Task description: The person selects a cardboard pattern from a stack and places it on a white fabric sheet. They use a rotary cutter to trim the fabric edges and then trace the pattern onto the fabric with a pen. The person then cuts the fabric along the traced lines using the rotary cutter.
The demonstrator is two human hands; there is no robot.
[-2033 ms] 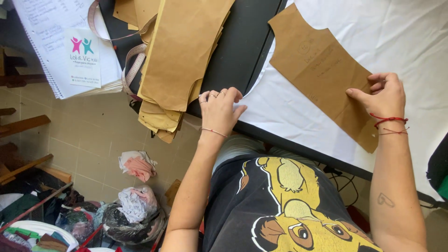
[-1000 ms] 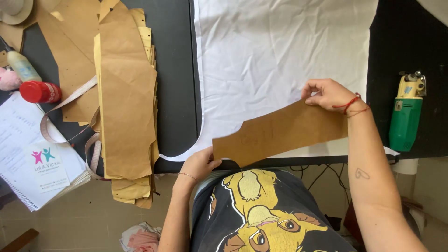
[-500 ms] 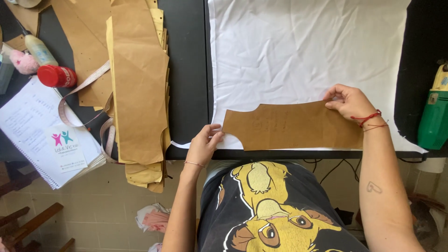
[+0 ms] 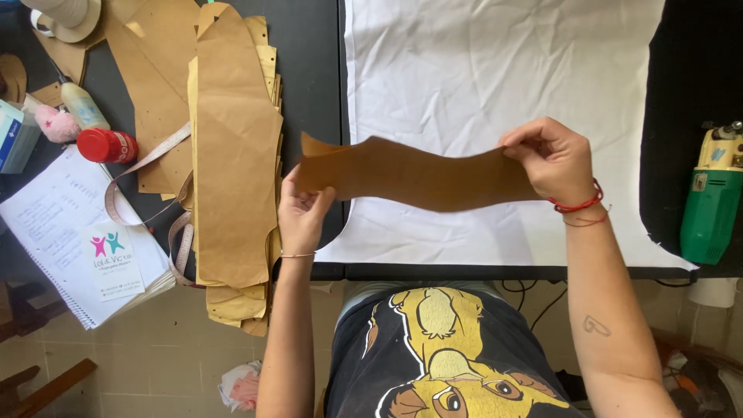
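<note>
A long, curved brown paper pattern piece (image 4: pixel 418 174) hangs in the air above the white fabric (image 4: pixel 495 85). My left hand (image 4: pixel 303 210) pinches its left end over the table's near edge. My right hand (image 4: pixel 551 159), with a red cord at the wrist, grips its right end. The white fabric lies spread on the black table (image 4: pixel 313 85) beneath the piece.
A stack of brown paper patterns (image 4: pixel 232 155) lies left of the fabric, with a measuring tape (image 4: pixel 147 166) draped beside it. Further left are a red-capped bottle (image 4: pixel 107 145), a spiral notebook (image 4: pixel 70 232) and a pink object. A green electric cutter (image 4: pixel 710 201) rests at the right.
The pattern piece lay flat on the fabric's near edge; now both hands have lifted it off the fabric and hold it up by its ends.
</note>
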